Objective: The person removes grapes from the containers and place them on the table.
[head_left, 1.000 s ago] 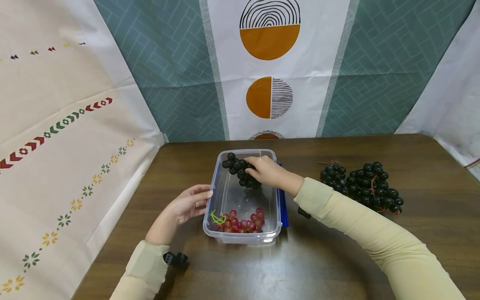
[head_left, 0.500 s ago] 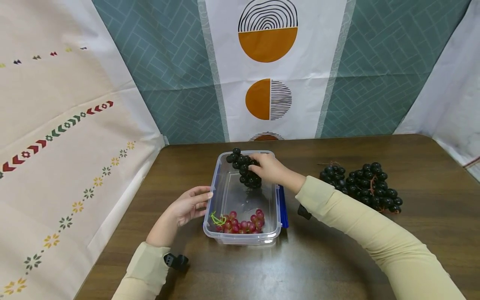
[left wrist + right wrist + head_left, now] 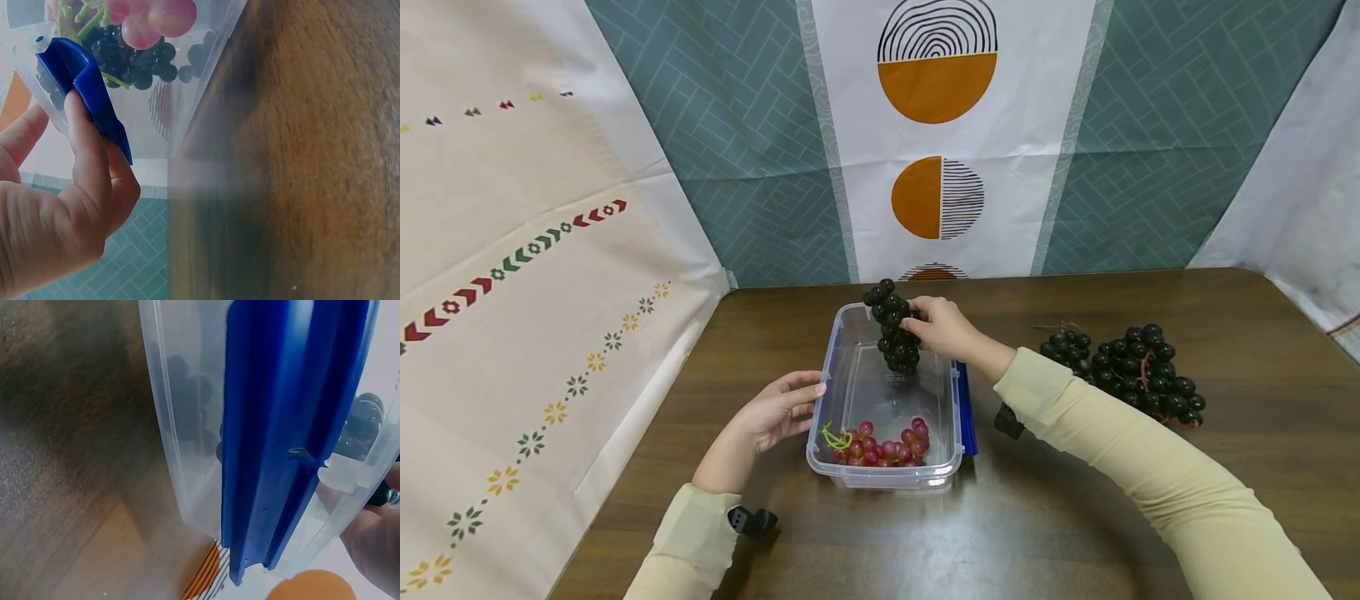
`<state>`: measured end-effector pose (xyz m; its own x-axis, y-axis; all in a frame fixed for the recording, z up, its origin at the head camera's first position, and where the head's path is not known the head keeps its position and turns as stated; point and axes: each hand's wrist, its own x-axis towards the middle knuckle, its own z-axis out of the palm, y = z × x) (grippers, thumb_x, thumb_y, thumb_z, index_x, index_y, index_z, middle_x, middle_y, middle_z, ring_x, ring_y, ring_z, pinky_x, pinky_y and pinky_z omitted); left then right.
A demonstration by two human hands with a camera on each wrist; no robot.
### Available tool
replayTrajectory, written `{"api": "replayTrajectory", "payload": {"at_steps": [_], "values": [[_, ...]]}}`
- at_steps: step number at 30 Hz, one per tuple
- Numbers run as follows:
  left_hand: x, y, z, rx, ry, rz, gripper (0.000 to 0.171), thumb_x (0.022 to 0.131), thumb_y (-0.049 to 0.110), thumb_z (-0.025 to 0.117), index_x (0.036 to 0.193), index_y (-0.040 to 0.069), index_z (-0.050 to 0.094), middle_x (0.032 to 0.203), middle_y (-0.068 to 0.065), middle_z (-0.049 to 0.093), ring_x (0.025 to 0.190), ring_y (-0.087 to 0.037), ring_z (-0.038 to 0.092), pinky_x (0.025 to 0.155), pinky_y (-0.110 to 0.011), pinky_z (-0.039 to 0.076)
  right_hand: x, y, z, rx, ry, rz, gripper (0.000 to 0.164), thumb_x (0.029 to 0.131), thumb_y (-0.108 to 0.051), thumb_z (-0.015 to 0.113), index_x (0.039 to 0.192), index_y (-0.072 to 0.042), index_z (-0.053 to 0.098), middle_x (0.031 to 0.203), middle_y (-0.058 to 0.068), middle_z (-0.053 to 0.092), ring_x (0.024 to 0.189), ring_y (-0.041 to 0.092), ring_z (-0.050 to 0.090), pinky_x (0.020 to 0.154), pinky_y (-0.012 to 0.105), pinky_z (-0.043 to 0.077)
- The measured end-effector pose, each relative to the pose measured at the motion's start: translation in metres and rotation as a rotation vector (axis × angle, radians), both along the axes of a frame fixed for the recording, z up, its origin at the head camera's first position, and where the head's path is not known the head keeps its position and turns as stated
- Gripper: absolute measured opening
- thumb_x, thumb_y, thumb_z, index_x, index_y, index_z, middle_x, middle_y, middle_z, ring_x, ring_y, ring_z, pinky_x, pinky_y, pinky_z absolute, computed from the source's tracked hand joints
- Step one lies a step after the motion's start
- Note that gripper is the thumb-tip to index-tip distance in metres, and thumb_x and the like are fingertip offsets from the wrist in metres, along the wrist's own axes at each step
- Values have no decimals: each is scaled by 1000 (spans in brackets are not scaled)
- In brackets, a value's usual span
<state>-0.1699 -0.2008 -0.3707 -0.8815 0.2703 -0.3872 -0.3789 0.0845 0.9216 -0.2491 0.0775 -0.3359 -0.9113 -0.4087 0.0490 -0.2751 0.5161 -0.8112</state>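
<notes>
A clear plastic container [image 3: 880, 478] stands on the table, its blue side latches hanging down. My left hand [image 3: 778, 410] holds its left wall, with fingers against the blue latch [image 3: 90, 87] in the left wrist view. Over the container's far end, my right hand [image 3: 953, 335] pinches a bunch of black grapes [image 3: 895, 333], which hangs upright and partly above the rim. Red grapes [image 3: 883, 450] with a green stem lie in the near end. The right wrist view shows the other blue latch [image 3: 281, 431] and part of my right hand behind the wall.
Black grape bunches [image 3: 1142, 375] lie on the wooden table [image 3: 1030, 517] to the right, beyond my right forearm. Patterned cloths hang behind the table [image 3: 790, 225] and at both sides. Dark wrist devices [image 3: 752, 522] show at the sleeves.
My right hand has lifted the black grapes up and slightly right and away, and the bunch has turned from slanted to more upright. My left hand and the container have stayed put.
</notes>
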Motion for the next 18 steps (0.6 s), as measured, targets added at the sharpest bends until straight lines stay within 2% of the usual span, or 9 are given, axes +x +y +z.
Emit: {"api": "replayTrajectory", "payload": {"at_steps": [5,10,14,18], "values": [[0,0,0,3,-3,3,53,95,22,58,138,2,34,92,3,59,82,-10,58,74,-24,55,-1,0,0,-60,-89,-41,35,97,-14,55,127,4,54,89,17,61,75,24,67,75,41,56],[-1,-1,-1,7,0,-4,52,95,22,58,138,3,34,92,3,59,83,-10,58,74,-24,54,-2,0,0,-153,-159,-42,34,97,-12,53,126,5,53,85,14,56,75,25,65,78,45,55],[-2,-2,-3,7,0,-6,51,96,21,57,137,3,34,92,3,59,82,-10,58,74,-24,54,-1,-1,-1,-230,-197,-37,33,98,-9,51,126,8,53,102,24,61,91,34,64,79,49,54],[-2,-2,-4,5,-5,0,50,96,20,57,137,3,34,92,3,59,81,-9,58,73,-24,55,-1,-2,-2,-338,-283,-41,31,99,-7,46,123,12,52,119,27,57,110,39,59,84,53,51]]}}
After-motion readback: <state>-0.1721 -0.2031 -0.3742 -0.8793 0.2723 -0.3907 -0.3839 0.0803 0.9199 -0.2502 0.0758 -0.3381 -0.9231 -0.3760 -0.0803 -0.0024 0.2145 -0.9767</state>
